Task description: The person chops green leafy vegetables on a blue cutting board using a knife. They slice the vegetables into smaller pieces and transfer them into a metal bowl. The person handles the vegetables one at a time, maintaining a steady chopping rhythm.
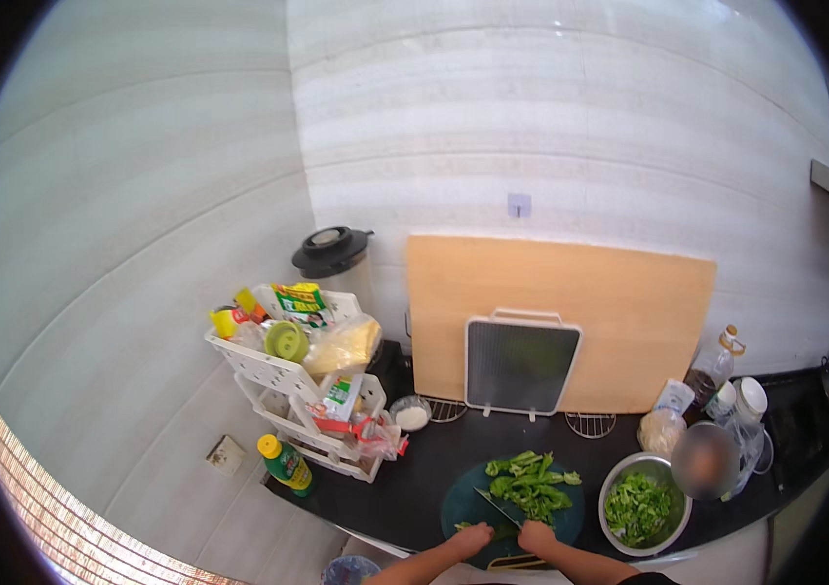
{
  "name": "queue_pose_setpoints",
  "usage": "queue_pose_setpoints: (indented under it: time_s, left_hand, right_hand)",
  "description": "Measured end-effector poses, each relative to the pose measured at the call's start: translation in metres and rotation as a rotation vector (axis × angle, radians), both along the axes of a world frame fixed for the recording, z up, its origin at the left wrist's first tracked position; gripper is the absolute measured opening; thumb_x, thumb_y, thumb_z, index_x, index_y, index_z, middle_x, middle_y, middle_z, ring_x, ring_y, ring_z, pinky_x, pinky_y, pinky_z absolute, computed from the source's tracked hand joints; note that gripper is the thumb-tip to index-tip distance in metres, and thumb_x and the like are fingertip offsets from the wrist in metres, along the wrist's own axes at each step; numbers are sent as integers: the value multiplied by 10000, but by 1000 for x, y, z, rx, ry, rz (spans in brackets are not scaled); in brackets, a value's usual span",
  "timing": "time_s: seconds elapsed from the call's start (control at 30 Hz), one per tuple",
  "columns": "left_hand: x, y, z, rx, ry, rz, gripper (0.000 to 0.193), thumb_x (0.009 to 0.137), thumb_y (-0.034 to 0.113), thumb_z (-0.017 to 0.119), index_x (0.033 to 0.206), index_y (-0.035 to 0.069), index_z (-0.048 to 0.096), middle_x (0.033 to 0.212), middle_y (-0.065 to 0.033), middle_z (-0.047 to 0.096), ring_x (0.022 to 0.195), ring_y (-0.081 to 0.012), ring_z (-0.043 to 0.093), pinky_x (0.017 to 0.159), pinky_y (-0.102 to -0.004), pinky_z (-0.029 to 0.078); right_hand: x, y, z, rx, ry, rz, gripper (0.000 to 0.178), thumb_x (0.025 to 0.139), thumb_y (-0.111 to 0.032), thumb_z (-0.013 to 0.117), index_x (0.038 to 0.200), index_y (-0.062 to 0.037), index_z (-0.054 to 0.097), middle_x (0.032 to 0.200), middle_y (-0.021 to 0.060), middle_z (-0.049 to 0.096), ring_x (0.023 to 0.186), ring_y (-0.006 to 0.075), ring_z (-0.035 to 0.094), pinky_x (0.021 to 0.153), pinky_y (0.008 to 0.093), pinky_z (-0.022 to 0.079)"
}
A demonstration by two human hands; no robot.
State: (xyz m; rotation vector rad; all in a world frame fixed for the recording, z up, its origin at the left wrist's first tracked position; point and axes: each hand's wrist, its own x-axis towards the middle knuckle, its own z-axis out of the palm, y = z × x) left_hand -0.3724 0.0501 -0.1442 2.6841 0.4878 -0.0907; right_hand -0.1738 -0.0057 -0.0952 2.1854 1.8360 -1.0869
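A round dark green cutting board point(455, 495) lies on the counter in front of me. My right hand point(536, 537) grips a kitchen knife point(498, 506), its blade pointing away and to the left over the board. Beside it, my left hand point(472, 539) has its fingers curled down on a bit of green vegetable at the board's near left; the fingertips are hard to make out. Just beyond the knife, long green leafy vegetables point(536, 489) lie in a loose pile. Right of the board stands a metal bowl point(607, 526) holding cut greens point(638, 509).
A white tiered rack point(263, 369) with packets and a green-capped bottle point(286, 466) stand at left. Behind the board, a dark panel point(521, 364) leans against a large wooden board point(629, 312). Bottles point(723, 356) and a bag point(663, 431) crowd the right; a blurred round patch covers something there.
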Motion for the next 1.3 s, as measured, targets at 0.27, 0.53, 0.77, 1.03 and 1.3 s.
queue_pose_setpoints:
  time_s: [0.27,0.53,0.77,1.03,1.3]
  left_hand:
    - [-1,6,-27,-46,-83,-20,183,733,3,485,903,-25,547,942,-134,538,886,-309,518,749,-382,460]
    - [-10,10,-51,232,23,-47,587,623,209,666,1152,24,493,1089,-156,531,1006,-292,508,852,-413,421]
    - [-19,-9,5,357,-236,-106,528,671,273,618,1136,52,503,1089,-160,542,1000,-317,530,848,-431,429]
    - [-20,-2,-8,198,67,-8,568,695,316,629,1180,66,474,1173,-171,511,1034,-337,515,889,-455,401]
    - [-32,-6,0,444,2,-116,700,719,334,617,1317,65,370,1163,-213,510,1022,-354,525,917,-483,376]
  right_hand:
    - [20,-19,-22,4,-2,-28,237,799,-230,527,750,-21,628,690,171,585,644,316,586,590,447,481]
    - [26,-26,-81,531,-83,128,179,743,-153,489,637,-40,579,696,188,587,644,340,568,561,444,454]
    - [48,-36,-89,528,-40,103,181,751,-155,505,702,-19,614,685,200,579,646,386,557,589,478,449]
    - [21,-32,-58,463,-22,-21,180,754,-151,508,721,-6,609,722,209,596,677,393,573,618,483,457]
    - [8,-46,-46,575,21,-45,144,742,-152,514,733,-14,557,729,218,594,668,393,573,607,478,462]
